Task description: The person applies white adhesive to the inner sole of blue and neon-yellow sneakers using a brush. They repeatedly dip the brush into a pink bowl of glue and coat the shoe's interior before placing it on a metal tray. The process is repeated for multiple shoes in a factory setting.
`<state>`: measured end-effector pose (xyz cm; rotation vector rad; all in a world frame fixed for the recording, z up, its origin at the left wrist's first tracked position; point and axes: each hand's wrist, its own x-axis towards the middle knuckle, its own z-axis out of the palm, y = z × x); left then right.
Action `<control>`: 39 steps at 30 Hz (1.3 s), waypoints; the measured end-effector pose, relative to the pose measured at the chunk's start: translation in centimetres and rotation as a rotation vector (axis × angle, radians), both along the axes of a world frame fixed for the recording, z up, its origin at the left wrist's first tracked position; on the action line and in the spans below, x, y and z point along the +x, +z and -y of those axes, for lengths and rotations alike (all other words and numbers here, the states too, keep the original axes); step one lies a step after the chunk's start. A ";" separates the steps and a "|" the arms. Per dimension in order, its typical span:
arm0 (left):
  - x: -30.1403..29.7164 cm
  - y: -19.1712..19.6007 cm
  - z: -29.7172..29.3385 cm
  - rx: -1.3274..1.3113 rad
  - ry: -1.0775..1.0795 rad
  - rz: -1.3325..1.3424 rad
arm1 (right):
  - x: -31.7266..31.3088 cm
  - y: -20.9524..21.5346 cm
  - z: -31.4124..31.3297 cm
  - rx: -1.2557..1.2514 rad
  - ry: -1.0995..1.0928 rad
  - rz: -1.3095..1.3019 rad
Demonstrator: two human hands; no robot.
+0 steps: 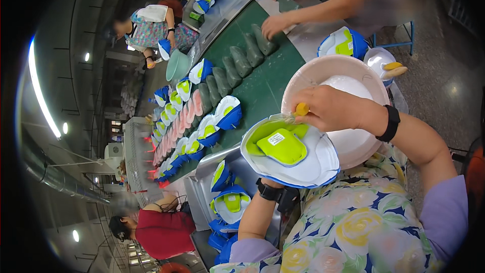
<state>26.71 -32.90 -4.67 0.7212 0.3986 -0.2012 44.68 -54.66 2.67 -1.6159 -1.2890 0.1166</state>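
Note:
My left hand holds a shoe upper from below, its fingers hidden under it. The upper has white lining, a blue edge and a bright green tongue with a white label. Above the upper's far edge, my right hand is closed on a yellow-handled brush; its tip is hard to make out at the upper's rim. Behind and right of the upper, a pale pink basin contains something white, and my right hand hangs over its near-left side.
A green conveyor belt carries several uppers, dark grey-green moulded pieces and pink sole-shaped pieces. More uppers lie in a metal tray. A white bowl with a yellow-handled brush stands beyond the basin. Co-workers' hands reach over the belt.

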 end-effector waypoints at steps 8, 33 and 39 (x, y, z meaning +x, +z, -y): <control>1.1 1.5 -0.6 0.097 0.045 -0.001 | 1.6 -1.2 1.3 -0.197 -0.037 -0.224; 2.4 -1.3 -4.2 0.118 0.233 0.109 | 1.1 0.9 0.3 0.153 -0.233 -0.111; 2.7 -4.5 -9.8 -0.157 0.403 0.058 | 0.8 -0.2 0.6 -0.238 -0.289 -0.352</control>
